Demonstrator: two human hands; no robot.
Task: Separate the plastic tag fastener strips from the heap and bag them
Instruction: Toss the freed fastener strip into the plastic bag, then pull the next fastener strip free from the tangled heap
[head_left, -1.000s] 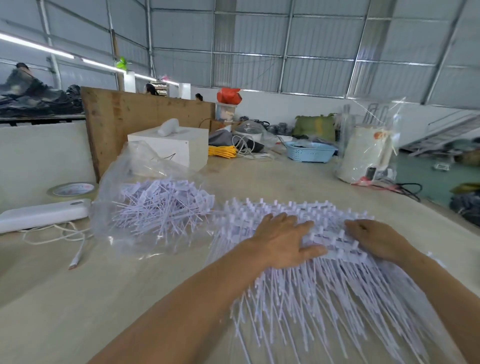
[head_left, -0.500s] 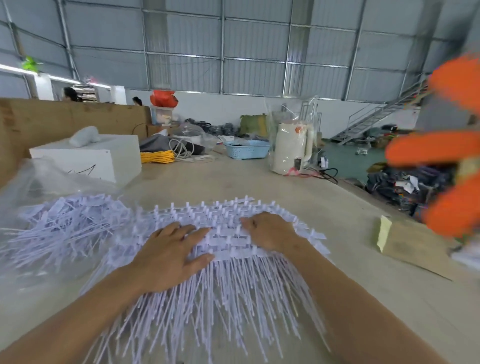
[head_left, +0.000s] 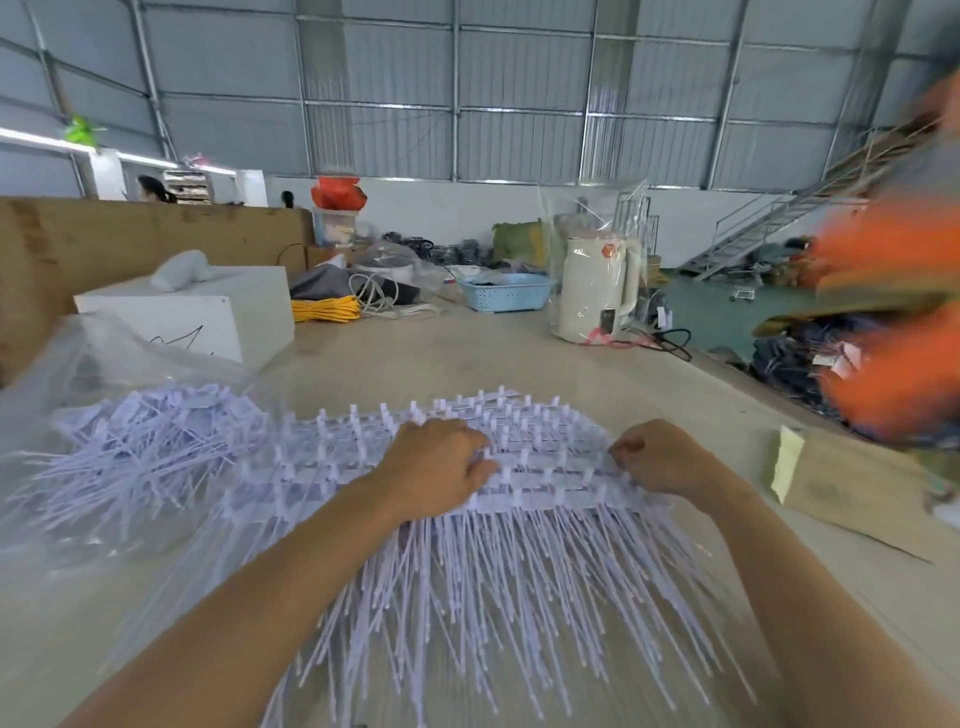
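A wide heap of white plastic tag fastener strips (head_left: 519, 561) lies fanned on the table in front of me, heads away from me and thin tails toward me. My left hand (head_left: 436, 467) grips the head bars near the heap's middle with curled fingers. My right hand (head_left: 660, 457) pinches the head bars at the heap's right end. To the left, a clear plastic bag (head_left: 93, 415) holds a loose pile of bagged strips (head_left: 145, 447).
A white box (head_left: 208, 317) stands behind the bag, with yellow cable (head_left: 324, 310), a blue basket (head_left: 506, 292) and a wrapped white kettle (head_left: 595, 291) farther back. A cardboard piece (head_left: 862, 488) lies right. Blurred orange shapes (head_left: 904, 364) fill the right edge.
Both hands went from lying flat on the heap to curling their fingers round the head bars. My view swung right, then partly back left.
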